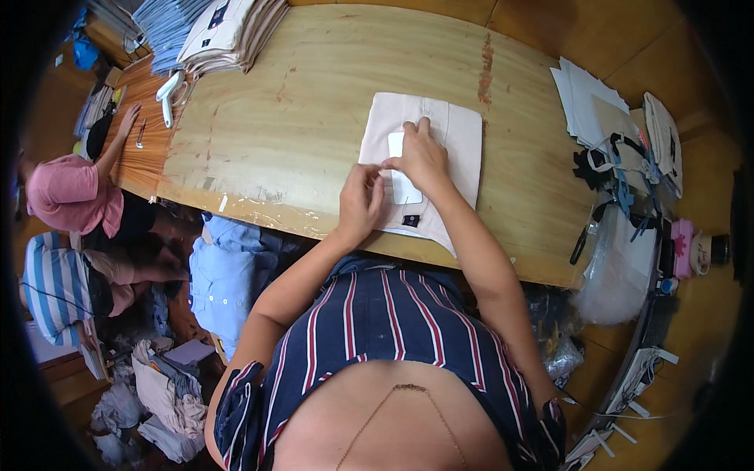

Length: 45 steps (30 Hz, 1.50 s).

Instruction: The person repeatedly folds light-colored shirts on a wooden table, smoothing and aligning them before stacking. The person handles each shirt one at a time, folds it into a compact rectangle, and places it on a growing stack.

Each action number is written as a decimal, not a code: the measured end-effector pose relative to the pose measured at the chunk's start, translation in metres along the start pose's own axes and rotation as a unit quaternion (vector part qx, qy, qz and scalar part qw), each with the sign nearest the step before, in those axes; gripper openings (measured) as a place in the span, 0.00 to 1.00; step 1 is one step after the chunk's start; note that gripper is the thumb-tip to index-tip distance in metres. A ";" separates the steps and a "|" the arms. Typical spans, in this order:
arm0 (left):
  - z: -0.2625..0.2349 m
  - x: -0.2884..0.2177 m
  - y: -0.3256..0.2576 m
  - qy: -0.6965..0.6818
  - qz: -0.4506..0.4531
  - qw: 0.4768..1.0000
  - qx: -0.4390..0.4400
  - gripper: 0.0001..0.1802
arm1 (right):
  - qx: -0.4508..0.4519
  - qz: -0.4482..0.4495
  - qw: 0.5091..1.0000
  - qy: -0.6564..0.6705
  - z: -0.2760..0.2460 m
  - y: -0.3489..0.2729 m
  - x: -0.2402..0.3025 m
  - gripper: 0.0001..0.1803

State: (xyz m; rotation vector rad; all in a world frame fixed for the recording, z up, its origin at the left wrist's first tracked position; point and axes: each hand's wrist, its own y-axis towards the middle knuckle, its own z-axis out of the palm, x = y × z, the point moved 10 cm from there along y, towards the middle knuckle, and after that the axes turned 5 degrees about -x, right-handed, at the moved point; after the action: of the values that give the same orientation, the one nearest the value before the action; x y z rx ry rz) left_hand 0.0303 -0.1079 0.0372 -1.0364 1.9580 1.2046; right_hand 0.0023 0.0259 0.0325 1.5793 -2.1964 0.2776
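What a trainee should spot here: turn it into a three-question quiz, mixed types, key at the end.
1. True or false: the stack of folded blue garments stands at the table's far right corner.
2. What lies on the folded pale pink garment? a) scissors b) a white card c) a glove
3. Fill in: the person's ____ hand reaches farther up that garment.

Key: 1. False; the stack of folded blue garments stands toward the far left of the table. 2. b. 3. Right; the right hand.
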 end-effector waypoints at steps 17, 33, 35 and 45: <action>0.006 -0.001 -0.002 -0.002 -0.174 0.985 -0.012 0.20 | 0.189 -0.131 0.941 0.246 -0.003 0.009 0.006 0.17; 0.037 -0.012 0.003 -0.109 -0.166 0.977 0.083 0.13 | 0.206 -0.250 0.916 0.236 -0.090 0.009 0.019 0.14; 0.040 -0.011 0.002 -0.119 -0.156 0.976 0.096 0.11 | 0.131 -0.302 0.924 0.194 -0.096 0.012 0.021 0.14; -0.018 0.008 -0.004 0.286 -0.096 0.953 -0.023 0.26 | -0.038 -0.105 0.989 0.094 -0.052 0.076 -0.061 0.21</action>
State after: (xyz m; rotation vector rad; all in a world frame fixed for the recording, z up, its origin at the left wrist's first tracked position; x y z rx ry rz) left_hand 0.0280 -0.1276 0.0358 -1.7043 2.1831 0.9074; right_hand -0.0414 0.1240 0.0575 1.6548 -1.8607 0.2643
